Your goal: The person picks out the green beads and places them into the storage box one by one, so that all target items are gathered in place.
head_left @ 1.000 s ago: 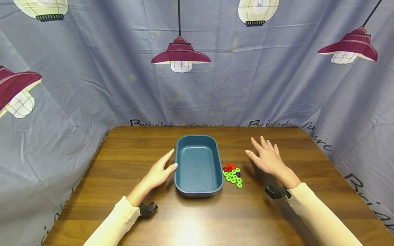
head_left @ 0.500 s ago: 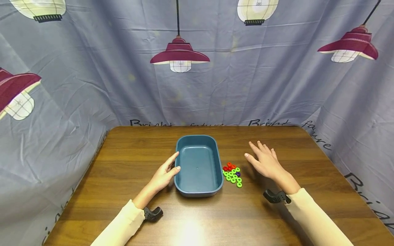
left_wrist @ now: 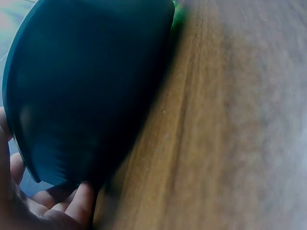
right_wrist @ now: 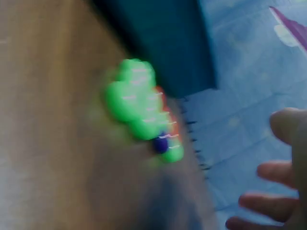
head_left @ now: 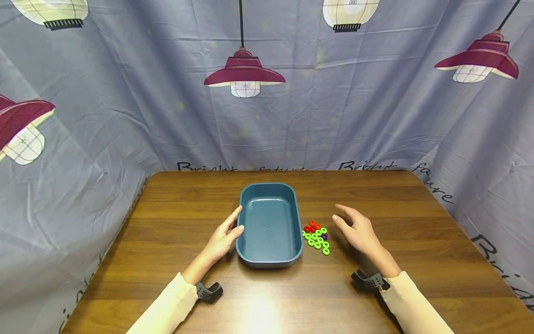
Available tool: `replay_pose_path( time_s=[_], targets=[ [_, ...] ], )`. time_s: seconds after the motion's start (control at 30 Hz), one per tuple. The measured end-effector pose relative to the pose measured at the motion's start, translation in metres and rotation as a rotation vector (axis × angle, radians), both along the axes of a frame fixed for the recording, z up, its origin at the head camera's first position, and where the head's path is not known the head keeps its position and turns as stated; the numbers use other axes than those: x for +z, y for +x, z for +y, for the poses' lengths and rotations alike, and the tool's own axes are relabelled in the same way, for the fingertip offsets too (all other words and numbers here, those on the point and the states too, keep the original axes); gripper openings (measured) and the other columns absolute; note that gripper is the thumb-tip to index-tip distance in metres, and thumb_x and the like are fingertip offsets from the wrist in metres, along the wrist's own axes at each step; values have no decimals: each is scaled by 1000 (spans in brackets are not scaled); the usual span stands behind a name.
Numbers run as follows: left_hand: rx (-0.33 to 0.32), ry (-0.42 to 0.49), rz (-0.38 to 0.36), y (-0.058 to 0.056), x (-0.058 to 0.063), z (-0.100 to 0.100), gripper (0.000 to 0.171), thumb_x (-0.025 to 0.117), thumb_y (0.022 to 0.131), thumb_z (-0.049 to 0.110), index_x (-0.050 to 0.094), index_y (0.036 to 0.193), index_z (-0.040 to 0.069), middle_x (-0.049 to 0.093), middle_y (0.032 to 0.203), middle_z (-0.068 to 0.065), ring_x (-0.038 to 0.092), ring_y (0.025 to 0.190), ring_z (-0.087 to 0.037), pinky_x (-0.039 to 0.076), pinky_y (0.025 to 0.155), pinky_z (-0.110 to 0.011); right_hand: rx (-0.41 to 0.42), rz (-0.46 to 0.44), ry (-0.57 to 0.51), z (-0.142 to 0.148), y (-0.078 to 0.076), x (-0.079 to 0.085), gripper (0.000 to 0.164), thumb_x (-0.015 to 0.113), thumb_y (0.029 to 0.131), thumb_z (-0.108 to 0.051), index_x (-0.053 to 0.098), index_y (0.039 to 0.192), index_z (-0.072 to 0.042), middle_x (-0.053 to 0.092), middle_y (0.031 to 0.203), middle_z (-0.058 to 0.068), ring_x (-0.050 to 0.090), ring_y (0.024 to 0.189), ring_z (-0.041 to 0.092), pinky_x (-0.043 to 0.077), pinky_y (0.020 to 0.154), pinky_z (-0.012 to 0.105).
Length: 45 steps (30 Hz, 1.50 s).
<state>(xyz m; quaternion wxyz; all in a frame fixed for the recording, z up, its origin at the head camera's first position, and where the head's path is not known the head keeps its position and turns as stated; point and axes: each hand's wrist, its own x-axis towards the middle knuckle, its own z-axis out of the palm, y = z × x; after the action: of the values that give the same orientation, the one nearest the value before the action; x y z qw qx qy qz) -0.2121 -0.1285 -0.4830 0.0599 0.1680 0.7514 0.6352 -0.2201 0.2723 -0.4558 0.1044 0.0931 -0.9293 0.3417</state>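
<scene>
A blue rectangular plastic bin (head_left: 269, 232) sits on the table with nothing inside. My left hand (head_left: 219, 239) holds the bin's left rim, thumb over the edge. In the left wrist view, the fingertips (left_wrist: 81, 203) touch the bin's outer wall (left_wrist: 91, 91). Small plastic rings lie in a loose cluster against the bin's right side: several green rings (head_left: 318, 239), several red rings (head_left: 312, 227) and one purple ring (head_left: 324, 236). To the right of the rings my right hand (head_left: 359, 232) hovers above the table, fingers bent a little and nothing in them.
The brown wooden table (head_left: 183, 195) extends on both sides of the bin. Behind it hangs a grey-blue curtain (head_left: 167, 93) printed with lamps and lettering. Each wrist wears a black camera band, such as the right band (head_left: 369, 280).
My left hand has moved right onto the bin's rim and taken hold. My right hand has drawn nearer me and its fingers have bent. The bin and rings stay in place.
</scene>
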Motion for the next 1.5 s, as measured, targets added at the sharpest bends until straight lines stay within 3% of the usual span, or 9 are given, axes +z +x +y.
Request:
replay_pose_path(
  time_s=[0.13, 0.23, 0.3, 0.4, 0.63, 0.87, 1.07, 1.33, 1.5],
  targets=[
    [16, -8, -5, 2, 0, -2, 63, 50, 106, 10, 22, 162, 5, 22, 168, -23, 27, 154, -41, 29, 122, -50, -16, 62, -105, -5, 0, -13, 38, 66, 98, -21, 66, 130, -2, 74, 115, 21, 73, 98, 31, 60, 82, 37],
    [26, -8, -18, 3, -1, -3, 63, 50, 105, 10, 23, 163, 8, 22, 168, -21, 27, 154, -39, 27, 122, -52, -14, 71, -143, -7, -1, -20, 33, 68, 97, -18, 70, 125, -2, 78, 104, 17, 71, 85, 11, 55, 72, 20],
    [24, -17, -12, 3, -2, -2, 63, 50, 106, 11, 23, 162, 7, 22, 168, -22, 27, 154, -40, 27, 122, -53, -7, 64, -161, -7, -1, -24, 30, 68, 96, -15, 71, 122, -2, 78, 103, 17, 66, 83, 1, 52, 71, 16],
    [15, -28, 0, 2, -2, -2, 63, 50, 106, 12, 23, 162, 7, 23, 168, -22, 28, 153, -41, 29, 121, -53, 7, 44, -182, -7, -2, -30, 26, 69, 95, -11, 72, 119, -1, 78, 105, 17, 61, 83, -6, 51, 71, 16],
    [11, -41, 40, -3, 2, -2, 62, 51, 105, 11, 24, 162, 4, 27, 165, -25, 31, 152, -43, 33, 119, -44, 49, 2, -205, -8, -5, -32, 21, 70, 92, -2, 75, 112, 1, 78, 101, 17, 60, 79, -8, 51, 69, 17],
    [11, -44, 51, -1, 0, -3, 62, 51, 105, 10, 25, 161, 2, 28, 164, -26, 32, 150, -45, 36, 117, -30, 61, 46, -114, -7, -5, -38, 21, 74, 83, 3, 78, 103, -4, 78, 95, 12, 55, 72, -7, 49, 64, 19],
    [-6, -12, 33, 3, -3, 0, 62, 50, 105, 10, 24, 162, 4, 25, 166, -26, 31, 151, -45, 35, 118, -33, 84, 54, -84, -5, -1, -39, 22, 77, 80, 4, 79, 100, -6, 76, 91, 6, 53, 72, -6, 48, 65, 19],
    [0, -12, 40, 1, -2, 0, 63, 51, 105, 9, 25, 161, 3, 29, 164, -27, 33, 150, -44, 35, 108, -12, 94, 94, -45, -4, -1, -40, 24, 81, 77, 3, 79, 98, -9, 74, 89, 3, 53, 73, -7, 47, 65, 20],
    [22, -35, 38, 2, -2, -2, 62, 52, 105, 12, 27, 161, 6, 28, 166, -22, 31, 152, -41, 35, 113, -18, 103, 97, -29, -6, -1, -40, 24, 81, 78, 2, 80, 99, -10, 73, 88, 0, 54, 73, -5, 47, 66, 21]
  ],
)
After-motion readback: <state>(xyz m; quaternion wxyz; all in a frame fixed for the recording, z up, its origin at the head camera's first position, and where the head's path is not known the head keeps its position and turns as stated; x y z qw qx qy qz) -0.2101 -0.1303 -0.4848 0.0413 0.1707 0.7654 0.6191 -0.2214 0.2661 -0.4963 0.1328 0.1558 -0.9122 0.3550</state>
